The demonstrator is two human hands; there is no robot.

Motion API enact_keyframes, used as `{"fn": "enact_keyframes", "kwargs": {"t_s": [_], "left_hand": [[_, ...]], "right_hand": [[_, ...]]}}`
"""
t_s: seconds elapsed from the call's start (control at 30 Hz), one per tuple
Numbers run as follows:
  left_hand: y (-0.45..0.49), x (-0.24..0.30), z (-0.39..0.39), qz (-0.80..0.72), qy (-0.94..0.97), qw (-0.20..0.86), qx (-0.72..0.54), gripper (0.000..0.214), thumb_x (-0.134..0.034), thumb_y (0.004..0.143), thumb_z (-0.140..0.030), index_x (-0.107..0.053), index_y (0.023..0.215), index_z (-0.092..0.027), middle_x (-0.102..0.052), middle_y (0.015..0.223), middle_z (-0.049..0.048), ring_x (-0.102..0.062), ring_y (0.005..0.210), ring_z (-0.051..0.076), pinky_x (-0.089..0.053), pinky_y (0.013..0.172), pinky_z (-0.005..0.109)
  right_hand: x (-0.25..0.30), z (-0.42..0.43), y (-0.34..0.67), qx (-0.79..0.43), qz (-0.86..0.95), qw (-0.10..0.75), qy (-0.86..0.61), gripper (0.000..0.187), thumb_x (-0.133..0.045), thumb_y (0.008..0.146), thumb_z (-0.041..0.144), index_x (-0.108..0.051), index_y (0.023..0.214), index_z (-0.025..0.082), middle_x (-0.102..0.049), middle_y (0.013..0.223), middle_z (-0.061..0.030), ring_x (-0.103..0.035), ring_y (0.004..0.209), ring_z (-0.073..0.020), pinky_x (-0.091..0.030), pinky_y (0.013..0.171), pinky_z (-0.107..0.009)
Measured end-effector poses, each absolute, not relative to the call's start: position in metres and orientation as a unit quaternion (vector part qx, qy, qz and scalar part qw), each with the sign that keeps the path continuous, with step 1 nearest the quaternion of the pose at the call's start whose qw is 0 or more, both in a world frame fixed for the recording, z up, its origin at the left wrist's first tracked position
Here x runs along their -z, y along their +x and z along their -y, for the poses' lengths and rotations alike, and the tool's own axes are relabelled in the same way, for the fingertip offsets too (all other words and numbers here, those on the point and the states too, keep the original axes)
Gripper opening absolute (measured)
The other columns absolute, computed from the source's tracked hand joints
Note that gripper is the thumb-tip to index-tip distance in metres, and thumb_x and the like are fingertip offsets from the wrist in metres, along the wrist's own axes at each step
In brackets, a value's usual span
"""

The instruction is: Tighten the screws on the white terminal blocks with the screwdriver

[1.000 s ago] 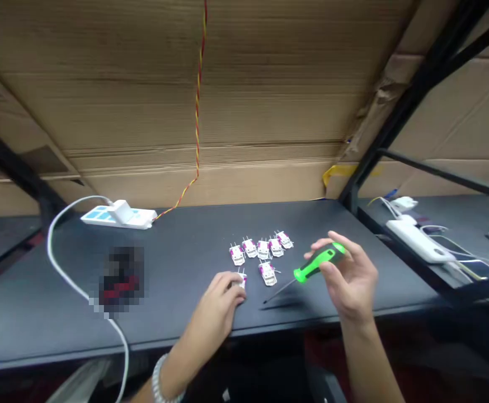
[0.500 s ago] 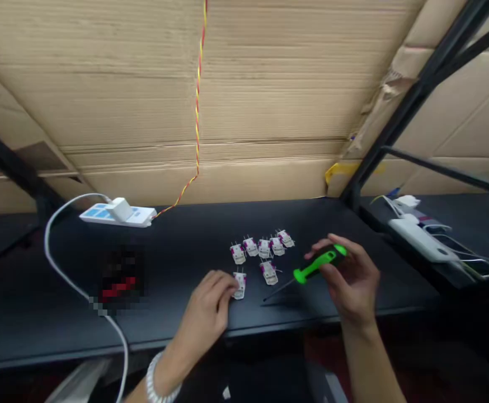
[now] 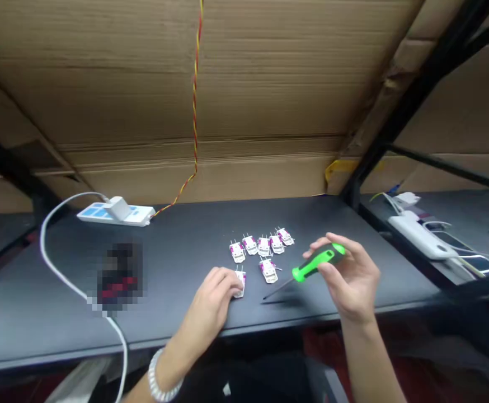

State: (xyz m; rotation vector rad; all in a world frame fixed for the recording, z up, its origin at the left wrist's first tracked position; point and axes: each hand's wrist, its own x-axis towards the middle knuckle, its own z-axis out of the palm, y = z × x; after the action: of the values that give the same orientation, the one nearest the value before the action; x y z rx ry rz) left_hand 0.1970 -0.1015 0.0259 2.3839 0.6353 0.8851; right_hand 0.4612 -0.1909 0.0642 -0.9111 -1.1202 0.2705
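Note:
My left hand (image 3: 215,294) rests at the table's near side. Its fingers are closed on a small white and purple two-pin plug part (image 3: 243,279), which lies on the black tabletop and is partly covered by the fingertips. In my right hand (image 3: 357,280) is a green and black screwdriver (image 3: 320,262), gripped by its handle. The shaft slants down to the left, its tip low over the table and apart from the parts. Between the hands lies another plug part (image 3: 268,271) with a small piece sticking out at its side. Several similar parts (image 3: 263,246) form a row behind it.
At the back left, a white power strip (image 3: 139,216) carries a white adapter (image 3: 117,207), whose cable (image 3: 66,281) loops over the table's front edge. A blurred dark and red object (image 3: 121,277) lies nearby. Black rack posts (image 3: 389,134) and a white device (image 3: 423,238) stand right.
My left fingers have shifted slightly further over the plug part. The right hand and screwdriver have hardly moved. The cardboard looks darker and the tabletop lighter.

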Motion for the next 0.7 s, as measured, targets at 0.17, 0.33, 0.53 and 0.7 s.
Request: {"fn": "enact_keyframes", "kwargs": {"t_s": [0.17,0.33,0.53,0.7], "left_hand": [[0.198,-0.022,0.100,-0.241,0.893,0.231,-0.301,0.023,-0.046,0.111,-0.016,-0.065,0.100,-0.021,-0.071,0.112,0.0077,-0.065,0.106,0.024,-0.054,0.094,0.038],[0.198,-0.017,0.100,-0.236,0.902,0.212,-0.293,0.022,-0.047,0.109,-0.012,-0.065,0.100,-0.021,-0.071,0.113,0.0077,-0.065,0.108,0.024,-0.054,0.094,0.038],[0.199,-0.019,0.102,-0.228,0.903,0.216,-0.293,0.023,-0.046,0.108,-0.011,-0.064,0.100,-0.021,-0.070,0.114,0.0084,-0.065,0.109,0.024,-0.056,0.095,0.039],[0.199,-0.021,0.104,-0.240,0.896,0.227,-0.296,0.021,-0.047,0.107,-0.012,-0.064,0.100,-0.022,-0.069,0.120,0.0099,-0.065,0.116,0.025,-0.058,0.100,0.040]], "right_hand": [[-0.067,0.192,0.460,-0.120,0.517,0.741,-0.412,0.039,-0.085,0.088,0.022,-0.076,0.125,0.029,-0.078,0.100,-0.0041,-0.078,0.078,-0.0197,-0.069,0.069,-0.035],[-0.070,0.194,0.457,-0.114,0.521,0.740,-0.410,0.038,-0.084,0.088,0.023,-0.075,0.125,0.028,-0.078,0.100,-0.0043,-0.078,0.078,-0.0200,-0.069,0.068,-0.035],[-0.072,0.196,0.455,-0.108,0.526,0.735,-0.413,0.037,-0.084,0.088,0.023,-0.076,0.124,0.028,-0.077,0.099,-0.0045,-0.078,0.076,-0.0208,-0.069,0.065,-0.036],[-0.072,0.195,0.450,-0.107,0.536,0.733,-0.405,0.039,-0.083,0.089,0.020,-0.075,0.126,0.029,-0.077,0.100,-0.0037,-0.077,0.078,-0.0201,-0.069,0.069,-0.037]]}}
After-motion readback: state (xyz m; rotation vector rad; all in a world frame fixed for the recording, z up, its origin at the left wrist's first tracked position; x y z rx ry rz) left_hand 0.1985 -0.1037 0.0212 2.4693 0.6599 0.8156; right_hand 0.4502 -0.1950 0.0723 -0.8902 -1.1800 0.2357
